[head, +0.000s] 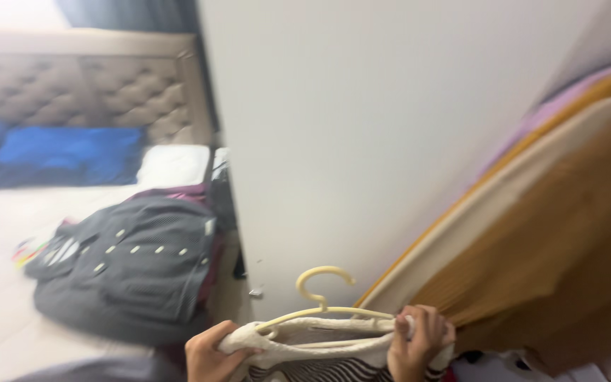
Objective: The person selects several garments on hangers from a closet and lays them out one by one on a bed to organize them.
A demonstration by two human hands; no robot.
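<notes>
Low in the head view, both hands gripped a cream knitted garment [319, 338] hung on a pale yellow plastic hanger [322, 297]. The left hand [210, 354] closed its fingers around the garment's left shoulder; the right hand [419, 343] had its fingers wrapped over the right shoulder, at the hanger's arm. The hook stood upright and free, touching nothing, in front of a plain white wardrobe door [362, 141]. A striped black-and-white fabric [319, 371] showed just beneath the knit; whether it was a separate piece could not be told. To the right leaned ochre and cream hanging cloth [546, 233], touching the right hand. To the left, a dark grey buttoned jacket [132, 265] lay at the near edge of the bed [1, 297], with a blue pillow [65, 155] at the tufted beige headboard [86, 88]. Risk, as judged: the knit could slide off the smooth hanger arm if either grip loosened, and the hook could snag the hanging cloth close beside it.
</notes>
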